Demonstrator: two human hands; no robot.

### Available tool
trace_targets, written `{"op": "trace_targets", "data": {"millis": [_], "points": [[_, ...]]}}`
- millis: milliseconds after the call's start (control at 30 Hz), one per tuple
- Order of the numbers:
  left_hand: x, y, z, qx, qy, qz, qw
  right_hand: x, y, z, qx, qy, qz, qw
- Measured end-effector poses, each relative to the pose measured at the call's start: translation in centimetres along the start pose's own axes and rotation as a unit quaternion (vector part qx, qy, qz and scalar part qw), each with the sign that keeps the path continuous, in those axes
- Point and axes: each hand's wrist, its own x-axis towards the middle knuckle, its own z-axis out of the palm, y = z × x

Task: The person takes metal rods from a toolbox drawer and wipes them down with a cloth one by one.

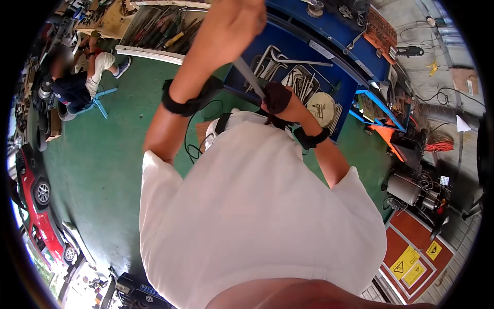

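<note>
My left hand (226,31) is raised at the top centre, its fingers curled closed around the upper end of a long flat metal tool (248,77). The tool slants down to the right toward my right hand (279,99). A dark cloth (277,97) is bunched in my right hand, against the lower end of the tool. Both hands are over an open blue drawer (236,72) that holds bent metal wrenches (301,80) and a round pale lid or dish (321,109) with small parts on it.
A white-edged drawer (149,53) of hand tools is at the upper left. A person (77,82) sits on a blue stool (100,103) farther left. An orange tool case (380,33) lies on the blue cabinet. Cables hang near my waist, and a compressor (404,189) stands at the right.
</note>
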Motion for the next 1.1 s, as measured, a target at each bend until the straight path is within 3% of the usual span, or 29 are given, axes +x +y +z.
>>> {"op": "trace_targets", "data": {"millis": [33,67,100,133,200,233,267,300,367,400,433,500,533,600,633,700,767,833,1000,1100], "points": [[0.9,-0.7,1.4,-0.044,0.019,0.092,0.995,0.1,-0.2,0.1,-0.002,0.001,-0.002,1.0],[1.6,-1.1,2.3,-0.087,0.037,0.183,0.979,0.2,-0.5,0.2,-0.062,0.049,-0.07,0.994],[1.7,-0.4,2.5,-0.055,0.022,0.182,0.981,0.2,-0.8,0.1,-0.122,0.095,-0.137,0.978],[1.9,-0.1,2.3,-0.055,0.023,0.184,0.981,0.1,-1.0,0.0,-0.124,0.095,-0.138,0.978],[2.1,0.2,2.1,-0.082,0.014,0.065,0.994,-0.4,-1.5,0.0,-0.012,0.171,-0.069,0.983],[3.6,-1.6,2.6,-0.057,0.101,0.186,0.976,-0.7,-0.9,-0.1,-0.011,0.173,-0.067,0.983],[5.0,-4.6,3.0,-0.056,0.097,0.188,0.976,-1.0,0.3,-0.5,-0.073,0.141,-0.11,0.981],[6.5,-8.1,3.4,-0.075,0.204,0.221,0.951,-1.2,1.3,-0.8,-0.137,0.11,-0.154,0.972],[4.9,-12.4,4.1,-0.156,0.289,0.136,0.935,-2.0,2.6,-0.7,-0.143,0.128,-0.161,0.968],[2.6,-13.8,4.3,-0.212,0.267,0.019,0.94,-2.0,2.9,-0.6,-0.149,0.138,-0.169,0.964],[1.0,-16.9,4.8,-0.211,0.218,-0.041,0.952,-2.4,2.7,-0.3,-0.148,0.143,-0.165,0.965],[-2.2,-19.1,5.7,-0.169,0.077,-0.14,0.973,-3.3,1.8,0.3,0.05,0.201,-0.007,0.978],[-3.9,-18.9,5.9,-0.13,-0.009,-0.176,0.976,-3.5,2.2,0.4,0.046,0.196,-0.008,0.98],[-5.3,-18.8,6.8,-0.157,-0.154,-0.24,0.945,-3.6,3.2,0.6,0.319,0.142,0.156,0.924],[-5.8,-18.5,7.7,-0.169,-0.138,-0.246,0.945,-3.2,2.8,0.4,0.32,0.128,0.164,0.924],[-5.9,-17.8,9.7,-0.194,-0.225,-0.229,0.927,-2.3,2.6,0.6,0.328,0.088,0.193,0.921],[-5.1,-17.2,11.7,-0.246,-0.204,-0.221,0.921,-1.3,2.3,0.7,0.332,0.059,0.222,0.915],[-4.2,-17.8,13.9,-0.342,-0.177,-0.246,0.889,-0.4,1.7,1.6,0.44,0.068,0.24,0.863],[-4.6,-19.7,14.5,-0.345,-0.192,-0.262,0.881,0.0,2.1,2.2,0.421,0.049,0.28,0.862],[-3.8,-22.2,16.0,-0.355,-0.178,-0.286,0.872,1.0,1.7,1.6,0.344,0.016,0.284,0.895]]}}
